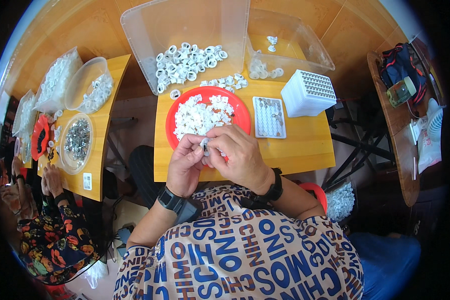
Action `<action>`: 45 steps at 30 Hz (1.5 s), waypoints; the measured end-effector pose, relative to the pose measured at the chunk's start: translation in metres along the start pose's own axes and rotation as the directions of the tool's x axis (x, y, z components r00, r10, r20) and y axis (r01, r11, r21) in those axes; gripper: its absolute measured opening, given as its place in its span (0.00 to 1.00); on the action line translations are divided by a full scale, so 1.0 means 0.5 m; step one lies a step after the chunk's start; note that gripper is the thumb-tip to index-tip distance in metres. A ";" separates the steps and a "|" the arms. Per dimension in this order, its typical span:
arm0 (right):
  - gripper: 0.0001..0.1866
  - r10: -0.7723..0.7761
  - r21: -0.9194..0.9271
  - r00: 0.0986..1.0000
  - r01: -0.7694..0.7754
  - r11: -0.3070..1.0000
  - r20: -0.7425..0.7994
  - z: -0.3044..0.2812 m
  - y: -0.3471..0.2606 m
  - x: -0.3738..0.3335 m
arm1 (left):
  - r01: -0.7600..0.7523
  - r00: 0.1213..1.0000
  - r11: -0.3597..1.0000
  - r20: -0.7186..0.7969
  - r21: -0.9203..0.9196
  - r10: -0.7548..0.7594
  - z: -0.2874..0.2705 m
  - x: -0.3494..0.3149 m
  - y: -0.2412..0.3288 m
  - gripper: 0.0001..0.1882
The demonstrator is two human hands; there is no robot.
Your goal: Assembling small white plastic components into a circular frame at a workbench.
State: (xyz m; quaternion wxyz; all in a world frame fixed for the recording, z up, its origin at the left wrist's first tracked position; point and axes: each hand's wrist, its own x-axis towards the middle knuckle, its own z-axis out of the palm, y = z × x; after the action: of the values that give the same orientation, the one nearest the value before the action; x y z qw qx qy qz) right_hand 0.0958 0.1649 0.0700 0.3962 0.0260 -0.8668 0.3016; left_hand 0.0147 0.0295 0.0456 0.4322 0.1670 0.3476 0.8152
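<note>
Between my hands, over the near rim of a red round tray (243, 120), is a small white ring-shaped plastic part (205, 145) with a dark spot in it. The fingers of my left hand (186, 162) pinch it from the left. My right hand (239, 156) closes on it from the other side, its fingertips partly hiding it. Just beyond my hands a heap of small white plastic pieces (197, 115) fills the tray. To the right lies a shallow white tray (256, 131) with rows of small round parts.
A stack of white trays (296, 100) stands at the right. At the back, a clear bin (205, 25) leans behind a pile of white round parts (187, 62); another clear bin (305, 47) sits beside it. A co-worker's hand (52, 180) rests at the left table by a bowl of metal pieces (78, 140).
</note>
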 end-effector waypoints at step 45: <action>0.06 0.513 -0.729 0.858 -0.337 0.596 0.023 -0.115 0.260 -0.097 | 0.034 0.999 0.997 0.015 -0.071 -0.033 -0.056 -0.003 -0.018 0.12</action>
State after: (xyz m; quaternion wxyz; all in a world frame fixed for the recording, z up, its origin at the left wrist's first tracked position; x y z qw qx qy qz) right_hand 0.1305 0.2931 -0.0004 0.1879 -0.3006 -0.9346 0.0299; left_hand 0.0046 0.0199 0.0194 0.4538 0.1512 0.3179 0.8186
